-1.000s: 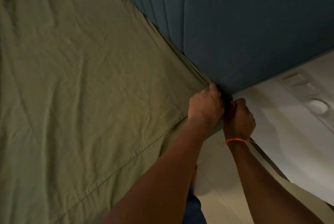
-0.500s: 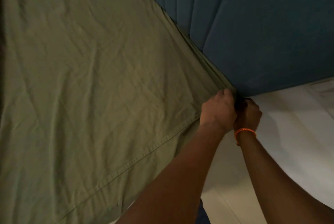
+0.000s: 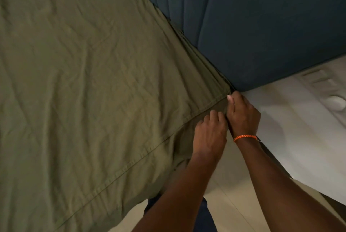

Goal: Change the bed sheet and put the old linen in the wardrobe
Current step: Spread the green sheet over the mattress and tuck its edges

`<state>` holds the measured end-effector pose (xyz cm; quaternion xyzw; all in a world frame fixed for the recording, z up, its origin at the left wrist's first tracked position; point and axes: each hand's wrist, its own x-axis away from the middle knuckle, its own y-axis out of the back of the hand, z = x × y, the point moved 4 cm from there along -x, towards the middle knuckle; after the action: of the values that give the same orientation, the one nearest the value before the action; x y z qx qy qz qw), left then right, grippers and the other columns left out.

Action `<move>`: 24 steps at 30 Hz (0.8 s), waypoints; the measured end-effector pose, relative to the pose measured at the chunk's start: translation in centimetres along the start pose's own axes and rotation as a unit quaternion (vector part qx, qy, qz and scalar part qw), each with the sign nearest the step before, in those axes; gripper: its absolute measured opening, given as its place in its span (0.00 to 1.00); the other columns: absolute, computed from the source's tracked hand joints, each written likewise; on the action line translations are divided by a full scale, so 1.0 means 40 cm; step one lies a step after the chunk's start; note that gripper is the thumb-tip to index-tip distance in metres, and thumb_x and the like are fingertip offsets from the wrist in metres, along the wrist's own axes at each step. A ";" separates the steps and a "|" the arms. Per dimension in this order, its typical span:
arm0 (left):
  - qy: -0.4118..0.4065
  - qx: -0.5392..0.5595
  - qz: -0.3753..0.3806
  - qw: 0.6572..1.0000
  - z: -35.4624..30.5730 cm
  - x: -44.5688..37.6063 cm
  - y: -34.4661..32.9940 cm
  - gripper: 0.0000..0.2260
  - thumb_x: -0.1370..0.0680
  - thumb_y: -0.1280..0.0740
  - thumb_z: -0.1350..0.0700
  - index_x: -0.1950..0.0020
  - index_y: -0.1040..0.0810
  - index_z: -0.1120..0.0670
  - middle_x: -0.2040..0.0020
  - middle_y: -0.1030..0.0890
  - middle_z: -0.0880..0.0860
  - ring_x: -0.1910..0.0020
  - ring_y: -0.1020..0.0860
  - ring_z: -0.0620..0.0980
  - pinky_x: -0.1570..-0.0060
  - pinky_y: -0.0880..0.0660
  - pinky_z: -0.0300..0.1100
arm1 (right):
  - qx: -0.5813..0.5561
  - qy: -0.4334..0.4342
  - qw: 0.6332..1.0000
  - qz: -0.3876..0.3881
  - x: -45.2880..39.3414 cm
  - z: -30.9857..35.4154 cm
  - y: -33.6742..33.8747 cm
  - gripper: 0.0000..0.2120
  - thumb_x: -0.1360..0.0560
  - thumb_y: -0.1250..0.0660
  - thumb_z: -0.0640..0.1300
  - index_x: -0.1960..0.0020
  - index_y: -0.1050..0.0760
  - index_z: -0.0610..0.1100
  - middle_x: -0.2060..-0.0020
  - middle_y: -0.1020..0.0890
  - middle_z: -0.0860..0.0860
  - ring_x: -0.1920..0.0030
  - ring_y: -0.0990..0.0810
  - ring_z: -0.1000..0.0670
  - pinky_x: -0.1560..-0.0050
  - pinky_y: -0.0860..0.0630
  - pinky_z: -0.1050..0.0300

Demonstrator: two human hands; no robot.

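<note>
Both hands at the corner: left hand (image 3: 209, 134) and right hand (image 3: 242, 115), fingers curled into soft, light olive-green cotton sheet (image 3: 93, 82); best gripped along the hem

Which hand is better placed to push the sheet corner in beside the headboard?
Right. The right hand reaches the olive green bed sheet corner by the dark blue padded headboard; the left hand sits lower.

Dim warm light, soft motion blur, wide-angle bend at edges, no glare
</note>
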<state>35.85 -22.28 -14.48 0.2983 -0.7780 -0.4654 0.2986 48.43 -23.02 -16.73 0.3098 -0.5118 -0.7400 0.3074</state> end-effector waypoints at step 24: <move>0.520 0.666 0.026 0.535 0.058 0.194 -0.239 0.13 0.15 0.38 0.58 0.33 0.18 0.54 0.38 0.16 0.51 0.39 0.19 0.49 0.38 0.23 0.49 | -0.593 -0.506 0.589 0.212 0.234 -0.012 -0.112 0.25 0.15 0.44 0.61 0.26 0.27 0.47 0.32 0.22 0.42 0.32 0.23 0.41 0.43 0.20 0.33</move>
<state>30.90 -30.47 -22.55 0.5803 -0.5785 0.4315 0.3773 42.39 -29.23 -22.46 -0.4825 -0.0838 -0.8313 0.2628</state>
